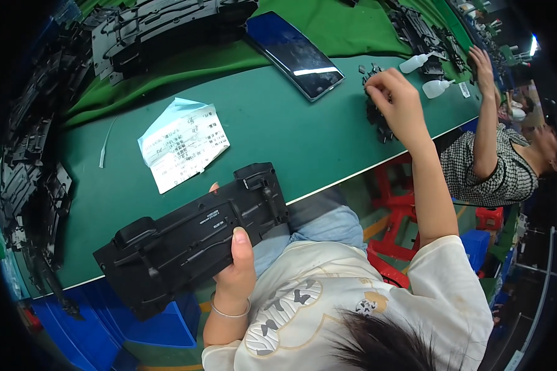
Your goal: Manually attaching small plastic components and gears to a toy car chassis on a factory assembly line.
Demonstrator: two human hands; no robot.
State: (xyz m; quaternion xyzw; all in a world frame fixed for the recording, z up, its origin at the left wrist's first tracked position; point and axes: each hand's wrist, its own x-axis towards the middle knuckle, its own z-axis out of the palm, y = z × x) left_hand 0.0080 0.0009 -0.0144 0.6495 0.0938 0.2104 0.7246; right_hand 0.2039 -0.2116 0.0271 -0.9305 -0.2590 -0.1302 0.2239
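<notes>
My left hand (236, 267) grips a long black moulded plastic panel (195, 238) from its near side, thumb on top and a fingertip showing past its far edge. The panel looks like a toy-car chassis, with raised humps and ribs, and is tilted over the table's near edge. Out to the right, my right hand (399, 102) is at a heap of small black parts (384, 133) on the table. Its thumb and fingers are curled together in a pinch; whatever lies between them is too small or hidden to make out.
The green table (291, 136) bears a handwritten paper (185, 148), a dark phone (294, 55) and two white squeeze bottles (436, 88). Black plastic frames (28, 179) pile up at left. A co-worker (495, 154) sits at right. Blue bins (161, 324) and red stools (393, 232) stand below.
</notes>
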